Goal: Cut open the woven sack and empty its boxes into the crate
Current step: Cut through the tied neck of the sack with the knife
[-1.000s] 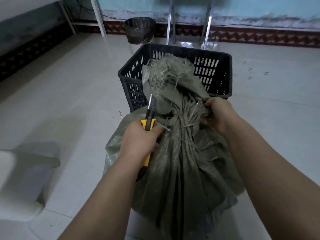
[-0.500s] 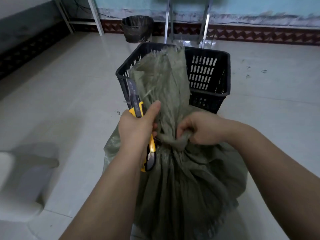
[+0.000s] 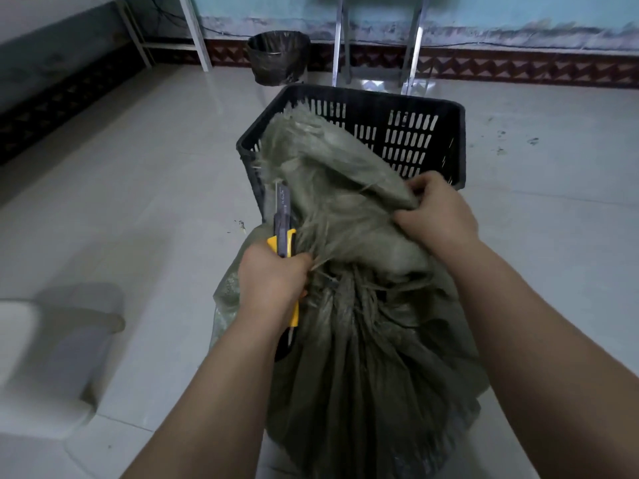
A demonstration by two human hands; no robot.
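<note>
The sack [image 3: 363, 357] stands on pale glossy tiles [image 3: 138, 202], its frayed top against the black crate [image 3: 432, 133] behind; left hand [image 3: 271, 281] grips a yellow knife [image 3: 283, 236], right hand [image 3: 437, 216] pinches sack fabric; beyond the crate, a bin [image 3: 278, 57] by the blue wall [image 3: 518, 12].

The contents of the sack [image 3: 363, 375] are hidden, and its bottom is cut off below. The knife [image 3: 283, 219] handle is mostly covered by the left hand [image 3: 273, 281].

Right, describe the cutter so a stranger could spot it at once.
Find the black slotted crate on the tiled floor; a grey-green woven sack stands just in front. At the sack's left edge the left hand grips the cutter. It alone is yellow, with a dark blade slide pointing up toward the crate.
</note>
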